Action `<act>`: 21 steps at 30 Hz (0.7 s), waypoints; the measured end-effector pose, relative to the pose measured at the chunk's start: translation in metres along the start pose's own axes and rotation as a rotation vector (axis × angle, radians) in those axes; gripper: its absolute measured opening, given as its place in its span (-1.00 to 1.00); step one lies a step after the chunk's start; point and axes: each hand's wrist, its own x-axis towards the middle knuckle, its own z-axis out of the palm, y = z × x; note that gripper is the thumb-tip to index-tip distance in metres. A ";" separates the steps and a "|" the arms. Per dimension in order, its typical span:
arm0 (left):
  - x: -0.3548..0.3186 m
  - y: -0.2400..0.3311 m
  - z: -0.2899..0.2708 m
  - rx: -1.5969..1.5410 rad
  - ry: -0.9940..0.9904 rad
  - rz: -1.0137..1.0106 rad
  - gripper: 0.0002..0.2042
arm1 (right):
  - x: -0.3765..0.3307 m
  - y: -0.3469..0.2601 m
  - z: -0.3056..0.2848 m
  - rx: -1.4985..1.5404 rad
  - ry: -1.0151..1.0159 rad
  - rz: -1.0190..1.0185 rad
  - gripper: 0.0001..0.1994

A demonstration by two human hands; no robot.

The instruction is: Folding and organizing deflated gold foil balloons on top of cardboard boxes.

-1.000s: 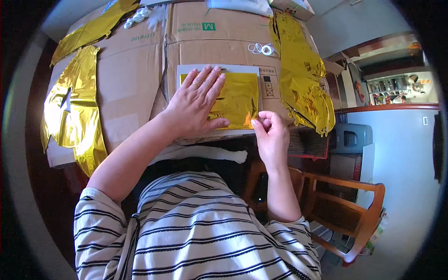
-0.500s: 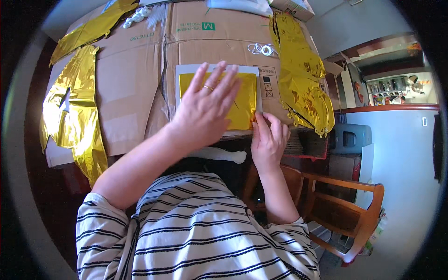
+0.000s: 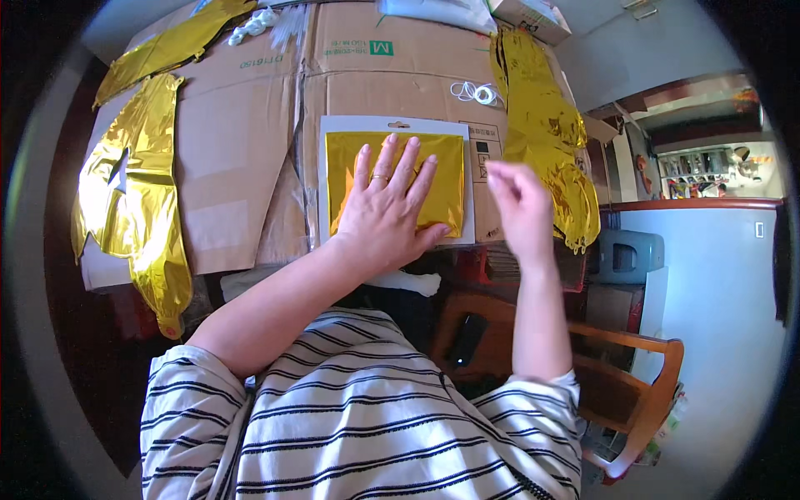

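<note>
A folded gold foil sheet [image 3: 446,179] lies on a white backing card [image 3: 323,179] with a hang hole at its top. My left hand [image 3: 385,204] rests flat on the foil, fingers spread and thumb stretched toward the card's near right part. A ring sits on one finger. My right hand [image 3: 523,212] is raised to the right of the card, apart from it. Its fingers are curled in and slightly blurred, and nothing shows between them.
Flattened cardboard [image 3: 225,158] covers the table. Flat gold foil balloons [image 3: 154,183] lie at the left, with another foil balloon [image 3: 542,133] at the right. A coil of white string [image 3: 474,92] lies beyond the card. A wooden chair [image 3: 642,375] stands at the near right.
My right hand has let go of the foil's near right corner and moved up and right. My left hand has settled flat, fingers more spread, uncovering the card's top edge.
</note>
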 end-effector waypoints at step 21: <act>0.001 0.000 0.003 -0.061 0.016 -0.017 -0.14 | 0.125 0.027 0.006 0.167 -0.816 0.475 -0.79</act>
